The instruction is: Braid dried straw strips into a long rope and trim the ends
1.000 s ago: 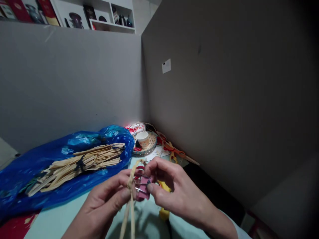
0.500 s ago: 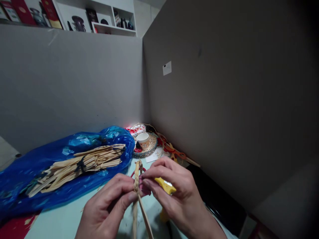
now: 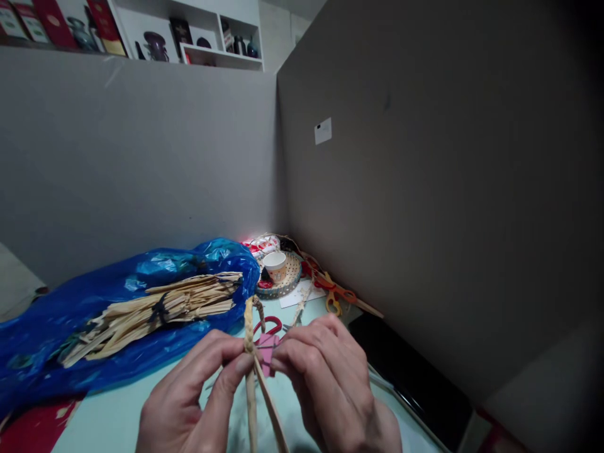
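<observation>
My left hand [image 3: 198, 390] pinches a braided straw cord [image 3: 249, 324] between thumb and forefinger. The braid loops up and over at its top, and two loose straw strands [image 3: 268, 402] hang below the pinch. My right hand [image 3: 325, 384] is closed just right of the braid. From its fingertips a thin, dark needle-like tool [image 3: 267, 346] reaches to the cord; the rest of it is hidden in the hand. Behind the fingers lie a pink block-like thing [image 3: 267, 360] and red-handled scissors [image 3: 272, 323], partly covered.
A blue plastic bag [image 3: 117, 264] with a tied straw bundle [image 3: 174, 302] lies left. Behind the hands, a paper cup [image 3: 275, 264] stands on a woven tray [image 3: 292, 277]. Orange-handled scissors [image 3: 346, 294] and a black flat object [image 3: 415, 371] are right. Grey partitions [image 3: 141, 151] enclose the table.
My right hand has turned over and dropped slightly, so the yellow piece between its fingers no longer shows. My left hand has shifted a little left with the braid.
</observation>
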`<state>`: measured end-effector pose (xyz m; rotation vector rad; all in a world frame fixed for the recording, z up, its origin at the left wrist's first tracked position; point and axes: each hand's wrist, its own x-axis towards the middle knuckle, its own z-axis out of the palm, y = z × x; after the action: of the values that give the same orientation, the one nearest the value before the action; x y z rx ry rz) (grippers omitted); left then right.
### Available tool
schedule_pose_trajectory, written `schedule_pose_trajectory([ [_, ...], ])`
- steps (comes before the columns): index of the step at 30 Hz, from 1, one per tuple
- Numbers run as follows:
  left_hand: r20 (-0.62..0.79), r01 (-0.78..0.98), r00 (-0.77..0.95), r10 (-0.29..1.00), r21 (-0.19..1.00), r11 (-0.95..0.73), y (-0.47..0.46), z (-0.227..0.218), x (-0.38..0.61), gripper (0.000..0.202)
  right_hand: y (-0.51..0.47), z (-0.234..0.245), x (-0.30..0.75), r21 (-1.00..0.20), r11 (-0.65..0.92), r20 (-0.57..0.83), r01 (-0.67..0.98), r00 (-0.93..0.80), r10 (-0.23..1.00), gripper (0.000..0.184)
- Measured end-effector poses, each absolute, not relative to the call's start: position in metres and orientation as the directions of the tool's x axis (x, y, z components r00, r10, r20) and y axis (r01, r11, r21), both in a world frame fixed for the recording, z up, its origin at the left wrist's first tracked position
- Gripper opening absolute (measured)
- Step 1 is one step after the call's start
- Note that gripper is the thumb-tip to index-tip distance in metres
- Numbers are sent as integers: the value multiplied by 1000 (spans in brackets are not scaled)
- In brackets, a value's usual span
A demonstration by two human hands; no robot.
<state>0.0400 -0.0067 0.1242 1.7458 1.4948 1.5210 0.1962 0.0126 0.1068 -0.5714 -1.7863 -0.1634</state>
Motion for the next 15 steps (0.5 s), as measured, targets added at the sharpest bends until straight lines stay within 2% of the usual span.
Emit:
schedule_pose_trajectory([
  [3,522,549,-102,847,739,-390,0,123,34,10,5,114,194,-346,856,904,383,-109,414,12],
  [6,470,557,-93,878,755,-345,6,124,30,11,4,117,199,-510,830,842,224,-65,535,11],
  [8,436,543,-116,892,780,-311,6,125,30,13,5,116,201,-699,714,713,47,-37,700,13],
  [10,424,527,-116,898,793,-306,6,126,30,14,5,114,202,-838,530,541,-132,-61,839,16],
  [12,453,526,-146,879,789,-319,7,127,28,12,2,118,203,-884,374,411,-279,-85,908,19],
  [15,440,509,-280,853,821,-257,13,129,15,8,-5,136,215,-840,301,364,-452,-56,930,19],
])
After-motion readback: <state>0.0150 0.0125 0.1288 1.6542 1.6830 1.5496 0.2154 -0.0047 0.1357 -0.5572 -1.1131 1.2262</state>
